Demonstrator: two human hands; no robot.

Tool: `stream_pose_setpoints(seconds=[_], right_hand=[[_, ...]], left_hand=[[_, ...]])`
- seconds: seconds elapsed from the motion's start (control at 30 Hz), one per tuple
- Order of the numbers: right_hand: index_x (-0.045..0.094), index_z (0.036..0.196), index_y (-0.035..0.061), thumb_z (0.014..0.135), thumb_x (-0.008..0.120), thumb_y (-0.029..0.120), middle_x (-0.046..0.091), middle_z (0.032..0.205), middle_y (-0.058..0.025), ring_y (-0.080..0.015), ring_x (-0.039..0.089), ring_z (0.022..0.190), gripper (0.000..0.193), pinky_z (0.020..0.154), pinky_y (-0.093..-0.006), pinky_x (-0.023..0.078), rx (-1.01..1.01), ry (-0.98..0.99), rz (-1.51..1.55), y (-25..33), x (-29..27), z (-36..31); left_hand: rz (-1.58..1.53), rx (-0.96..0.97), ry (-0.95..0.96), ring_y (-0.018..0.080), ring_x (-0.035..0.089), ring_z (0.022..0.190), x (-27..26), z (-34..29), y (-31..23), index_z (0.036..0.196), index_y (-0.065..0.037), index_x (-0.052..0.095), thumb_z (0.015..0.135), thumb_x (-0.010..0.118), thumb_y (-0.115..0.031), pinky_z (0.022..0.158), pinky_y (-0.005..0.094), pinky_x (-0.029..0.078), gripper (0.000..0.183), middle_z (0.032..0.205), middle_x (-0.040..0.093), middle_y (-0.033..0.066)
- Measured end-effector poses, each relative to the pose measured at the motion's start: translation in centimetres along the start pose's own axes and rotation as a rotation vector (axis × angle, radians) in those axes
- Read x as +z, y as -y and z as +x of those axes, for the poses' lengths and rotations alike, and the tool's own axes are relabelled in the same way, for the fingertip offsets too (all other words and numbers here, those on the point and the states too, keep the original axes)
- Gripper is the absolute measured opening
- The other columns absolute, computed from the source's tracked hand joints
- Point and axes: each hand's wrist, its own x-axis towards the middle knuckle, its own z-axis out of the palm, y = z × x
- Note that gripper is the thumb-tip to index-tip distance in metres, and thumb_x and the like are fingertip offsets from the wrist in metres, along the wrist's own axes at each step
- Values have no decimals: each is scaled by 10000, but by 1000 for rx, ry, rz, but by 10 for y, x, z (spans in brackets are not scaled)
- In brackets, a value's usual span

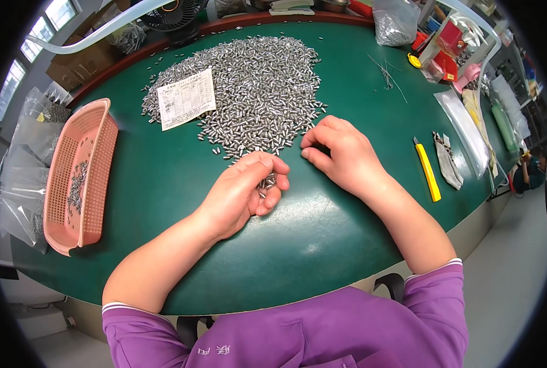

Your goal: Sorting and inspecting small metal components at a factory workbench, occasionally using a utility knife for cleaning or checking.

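A broad heap of small, shiny, rounded metal pins (261, 86) covers the far middle of the green table (242, 264). My left hand (233, 193) is at the heap's near edge, palm turned inward, its fingers curled round several loose metal pins (265, 183). To its right, my right hand (347, 153) rests beside the heap's right edge. Its fingers are bent, with thumb and index finger drawn close together; whether a pin sits between them is hidden. A printed paper slip (187, 99) lies on the left part of the heap.
At the left stands a pink plastic basket (109, 141) with some pins inside, next to clear bags (25, 178). On the right lie a yellow utility knife (428, 172), a greyish cloth piece (448, 162) and thin wires (385, 75). A filled bag (396, 24) stands at the far right.
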Motion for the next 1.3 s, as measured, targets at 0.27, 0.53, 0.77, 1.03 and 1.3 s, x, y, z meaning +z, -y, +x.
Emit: stream_pose_setpoints(seconds=[0.27,0.53,0.77,1.03,1.3], right_hand=[[651,912,79,857,657,114,552,868,-42,-132,571,778,66,667,-268,473,25,63,524,20,1,-1],[658,915,89,847,662,95,535,861,-23,-114,548,742,68,663,-252,467,-19,75,595,25,3,-3],[660,938,75,828,652,59,571,860,-42,-120,570,713,111,650,-265,490,40,-123,389,4,2,4],[664,961,121,801,644,53,564,876,-63,-199,588,771,175,698,-317,500,122,-118,176,-9,4,4],[652,908,115,797,652,102,559,884,-73,-258,577,887,112,775,-382,484,100,-69,-17,-8,7,2]], left_hand=[[69,-19,-29,67,465,603,5,0,-1,1110,-26,511,953,536,-139,499,192,372,195,887,564,64],[38,-16,-16,55,451,590,2,0,0,1086,-34,512,941,563,-113,487,179,357,173,880,565,63],[36,2,2,54,451,579,2,0,1,1046,-33,538,959,535,-126,476,176,356,128,861,569,51],[55,8,9,70,459,584,1,0,0,1052,-22,555,980,485,-160,482,192,368,170,861,569,52],[7,8,19,86,479,603,0,0,0,1048,-26,550,968,499,-187,492,207,373,187,880,576,60]])
